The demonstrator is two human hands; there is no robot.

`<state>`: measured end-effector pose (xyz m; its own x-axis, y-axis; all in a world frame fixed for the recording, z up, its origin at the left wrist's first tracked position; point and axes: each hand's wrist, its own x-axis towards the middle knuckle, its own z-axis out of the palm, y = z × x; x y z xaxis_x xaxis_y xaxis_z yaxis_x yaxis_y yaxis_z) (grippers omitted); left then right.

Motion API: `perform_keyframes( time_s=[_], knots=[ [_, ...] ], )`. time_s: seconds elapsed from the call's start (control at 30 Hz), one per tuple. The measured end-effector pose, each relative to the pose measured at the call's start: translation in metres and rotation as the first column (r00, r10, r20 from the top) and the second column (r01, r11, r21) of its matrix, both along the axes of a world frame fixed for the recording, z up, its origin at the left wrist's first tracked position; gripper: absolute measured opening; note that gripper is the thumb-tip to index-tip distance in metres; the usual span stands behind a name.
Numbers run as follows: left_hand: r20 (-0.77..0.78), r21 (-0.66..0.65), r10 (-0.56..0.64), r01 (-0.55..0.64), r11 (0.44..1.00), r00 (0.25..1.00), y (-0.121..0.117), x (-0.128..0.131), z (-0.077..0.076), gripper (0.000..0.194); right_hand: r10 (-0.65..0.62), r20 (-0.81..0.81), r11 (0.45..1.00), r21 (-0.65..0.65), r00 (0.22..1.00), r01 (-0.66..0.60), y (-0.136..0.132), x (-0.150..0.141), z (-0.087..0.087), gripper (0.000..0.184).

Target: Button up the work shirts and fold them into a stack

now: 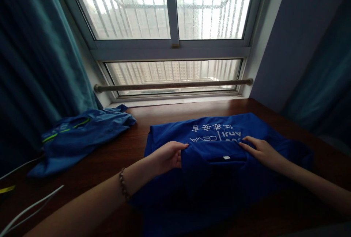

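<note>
A blue garment [216, 173] lies spread on the brown worktop [153, 113] in front of the window [175, 21], its white lettering [216, 133] upside down to the wearer of the camera. Part of the cloth is turned over on itself just below that lettering, and a small white label [226, 157] shows at a dark opening in it.

The step in hand looks to be managing this turned-over edge. As a judgement, the next move calls for both hands to act together, with the edge kept level and the layers beneath undisturbed.

The left hand [171, 155] pinches the cloth at one end of the edge between thumb and forefinger, its other fingers curled in toward the palm. That forearm slants up from the lower left, a beaded bracelet [124, 186] around the wrist. The right hand [260, 153] comes in from the right with its back turned up, thumb and forefinger pinching the edge near the end of the lettering. The nearer part of the garment sinks into shadow, so how its layers lie there is hard to tell.

Well apart to the left, a second blue garment [87, 134] with yellow-green trim lies crumpled.
</note>
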<state>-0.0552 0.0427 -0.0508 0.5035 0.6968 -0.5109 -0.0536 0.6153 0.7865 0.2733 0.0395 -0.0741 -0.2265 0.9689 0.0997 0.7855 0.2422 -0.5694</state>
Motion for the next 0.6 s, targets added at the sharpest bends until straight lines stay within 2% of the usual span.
perform_keyframes(
  time_s=[0.03,0.1,0.17,0.2,0.23,0.27,0.33,0.37,0.4,0.43,0.5,0.6],
  knots=[
    [-0.067,-0.043,-0.014,0.011,0.999,0.998,0.002,0.000,-0.012,0.015,-0.007,0.007,1.000,-0.008,1.000,0.008,-0.001,0.001,-0.004,0.036],
    [-0.229,-0.042,-0.043,0.034,0.999,0.973,0.004,0.002,-0.030,0.017,0.006,0.049,1.000,0.002,0.999,-0.006,-0.001,0.001,-0.006,0.039],
    [-0.433,0.076,-0.063,0.106,0.991,0.899,0.000,0.003,-0.033,0.019,0.086,0.149,0.990,0.099,0.985,-0.102,-0.001,0.000,0.004,0.042],
    [-0.539,0.183,-0.046,0.170,0.968,0.841,-0.004,0.003,-0.030,0.019,0.162,0.219,0.966,0.164,0.962,-0.200,-0.001,-0.002,0.012,0.045],
    [-0.635,0.312,0.008,0.247,0.917,0.773,-0.009,0.003,-0.026,0.019,0.252,0.294,0.922,0.217,0.922,-0.321,-0.001,-0.003,0.021,0.049],
    [-0.701,0.449,0.097,0.331,0.830,0.707,-0.015,0.004,-0.021,0.020,0.343,0.363,0.862,0.244,0.866,-0.444,0.000,-0.006,0.028,0.053],
    [-0.726,0.655,0.301,0.487,0.578,0.618,-0.029,0.006,-0.015,0.029,0.509,0.450,0.737,0.213,0.734,-0.642,0.001,-0.014,0.036,0.061],
    [-0.717,0.693,0.358,0.555,0.460,0.598,-0.037,0.007,-0.016,0.035,0.576,0.464,0.688,0.169,0.673,-0.706,0.002,-0.018,0.035,0.063],
    [-0.727,0.687,0.372,0.620,0.379,0.577,-0.044,0.008,-0.019,0.041,0.633,0.464,0.649,0.118,0.620,-0.752,0.002,-0.023,0.031,0.066],
    [-0.756,0.652,0.356,0.681,0.333,0.550,-0.051,0.008,-0.025,0.044,0.679,0.453,0.621,0.064,0.577,-0.781,0.002,-0.028,0.025,0.068],
    [-0.824,0.561,0.288,0.775,0.292,0.488,-0.060,0.007,-0.038,0.047,0.736,0.418,0.596,-0.028,0.532,-0.802,-0.001,-0.034,0.008,0.068],
    [-0.872,0.486,0.205,0.836,0.254,0.445,-0.059,0.001,-0.049,0.054,0.731,0.374,0.639,-0.081,0.571,-0.765,-0.009,-0.038,-0.012,0.068]
  ],
)
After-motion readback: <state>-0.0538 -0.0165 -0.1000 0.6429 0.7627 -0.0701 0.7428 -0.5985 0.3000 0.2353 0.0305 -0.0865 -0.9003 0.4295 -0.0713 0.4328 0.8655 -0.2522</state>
